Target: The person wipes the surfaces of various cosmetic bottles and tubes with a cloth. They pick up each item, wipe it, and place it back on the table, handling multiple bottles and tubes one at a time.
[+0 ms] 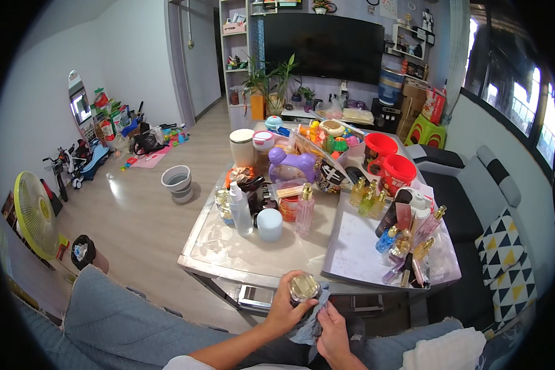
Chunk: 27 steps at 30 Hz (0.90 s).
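My left hand (282, 314) is wrapped round a small round jar (304, 286) with a shiny pale-gold top, held just off the table's front edge. In my right hand (333, 333), a blue-grey cloth (307, 333) is bunched between the fingers, and it lies against the jar's lower right side. Beyond my hands, on the table (246, 250), stand a transparent spray bottle (240, 209), a pale blue-white jar (269, 225) and a tall pink bottle (304, 209) with a gold cap. Several perfume bottles and cosmetics crowd a white board (351, 253) at the right.
Farther back on the table are a purple clock-shaped thing (293, 166), red buckets (398, 174) and heaped toys. A grey bucket (177, 184) stands on the floor to the left, near a fan (37, 213) and a bin (89, 253). A dark sofa (450, 206) runs along the right.
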Tool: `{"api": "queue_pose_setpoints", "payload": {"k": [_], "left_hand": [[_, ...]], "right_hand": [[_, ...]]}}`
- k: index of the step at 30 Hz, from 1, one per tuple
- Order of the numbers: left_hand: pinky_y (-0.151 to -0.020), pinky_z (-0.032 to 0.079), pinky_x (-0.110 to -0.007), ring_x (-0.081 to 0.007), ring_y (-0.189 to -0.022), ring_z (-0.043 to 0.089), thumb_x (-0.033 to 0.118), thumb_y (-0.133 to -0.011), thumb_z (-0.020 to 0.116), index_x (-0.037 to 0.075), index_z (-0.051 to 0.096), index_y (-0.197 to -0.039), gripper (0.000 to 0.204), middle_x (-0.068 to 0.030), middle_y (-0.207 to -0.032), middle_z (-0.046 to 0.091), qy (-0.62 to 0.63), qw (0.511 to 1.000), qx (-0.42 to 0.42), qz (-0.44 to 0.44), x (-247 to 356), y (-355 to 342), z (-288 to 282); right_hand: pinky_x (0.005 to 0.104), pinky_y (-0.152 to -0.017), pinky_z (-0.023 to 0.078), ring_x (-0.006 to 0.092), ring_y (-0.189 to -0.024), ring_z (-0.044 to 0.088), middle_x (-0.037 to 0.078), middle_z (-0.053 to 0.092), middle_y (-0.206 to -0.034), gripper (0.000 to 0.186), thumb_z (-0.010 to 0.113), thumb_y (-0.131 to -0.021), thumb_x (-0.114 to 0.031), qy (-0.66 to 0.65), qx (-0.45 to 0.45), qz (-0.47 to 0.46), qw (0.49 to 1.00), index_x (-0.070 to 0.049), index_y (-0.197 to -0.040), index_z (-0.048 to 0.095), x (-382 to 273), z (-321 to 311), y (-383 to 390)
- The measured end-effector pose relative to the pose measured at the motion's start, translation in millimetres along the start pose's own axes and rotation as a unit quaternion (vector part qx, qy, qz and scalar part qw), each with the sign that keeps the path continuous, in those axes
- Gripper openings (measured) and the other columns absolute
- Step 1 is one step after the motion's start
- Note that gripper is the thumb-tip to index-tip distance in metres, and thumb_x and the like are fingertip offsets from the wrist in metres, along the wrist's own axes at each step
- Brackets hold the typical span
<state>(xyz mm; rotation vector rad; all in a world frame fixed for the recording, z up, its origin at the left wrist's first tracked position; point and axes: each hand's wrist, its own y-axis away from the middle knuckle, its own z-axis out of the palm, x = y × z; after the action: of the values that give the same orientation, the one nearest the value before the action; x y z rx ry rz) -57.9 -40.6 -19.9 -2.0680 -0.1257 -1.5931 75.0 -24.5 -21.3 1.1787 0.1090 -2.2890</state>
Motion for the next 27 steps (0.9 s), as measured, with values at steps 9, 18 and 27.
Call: {"api": "queue_pose_setpoints", "payload": {"k": [9,18,27], "left_hand": [[-0.086,0.044,-0.030,-0.0180,-0.101,0.051,0.008,-0.078,0.069,0.003,0.034,-0.126,0.060,-0.0098,-0.111,0.049,0.016,0.969,0.246,-0.008,-18.1,-42.1,-76.9],[-0.086,0.044,-0.033,-0.0238,-0.099,0.054,0.009,-0.070,0.075,0.000,0.041,-0.120,0.061,-0.0149,-0.111,0.052,-0.171,0.922,0.341,-0.071,-98.6,-98.7,-183.2],[-0.080,0.046,-0.031,-0.0222,-0.093,0.058,0.007,-0.065,0.078,0.001,0.044,-0.115,0.061,-0.0135,-0.105,0.057,-0.211,0.920,0.325,-0.063,-130.7,-125.6,-192.1]], "right_hand": [[0.0461,-0.082,0.052,0.0308,-0.092,0.062,0.017,0.058,-0.110,0.032,0.038,-0.094,-0.008,-0.054,-0.028,0.061,0.996,0.006,-0.122,0.043,-8.0,-1.4,2.0],[0.0429,-0.083,0.052,0.0276,-0.096,0.061,0.015,0.059,-0.110,0.031,0.038,-0.094,-0.007,-0.060,0.043,0.032,0.997,0.005,-0.121,0.046,7.3,-44.8,6.8],[0.0404,-0.085,0.051,0.0253,-0.097,0.061,0.014,0.059,-0.111,0.030,0.038,-0.094,-0.006,-0.084,0.053,0.051,0.994,0.004,-0.121,0.047,1.8,-48.4,10.4]]}}
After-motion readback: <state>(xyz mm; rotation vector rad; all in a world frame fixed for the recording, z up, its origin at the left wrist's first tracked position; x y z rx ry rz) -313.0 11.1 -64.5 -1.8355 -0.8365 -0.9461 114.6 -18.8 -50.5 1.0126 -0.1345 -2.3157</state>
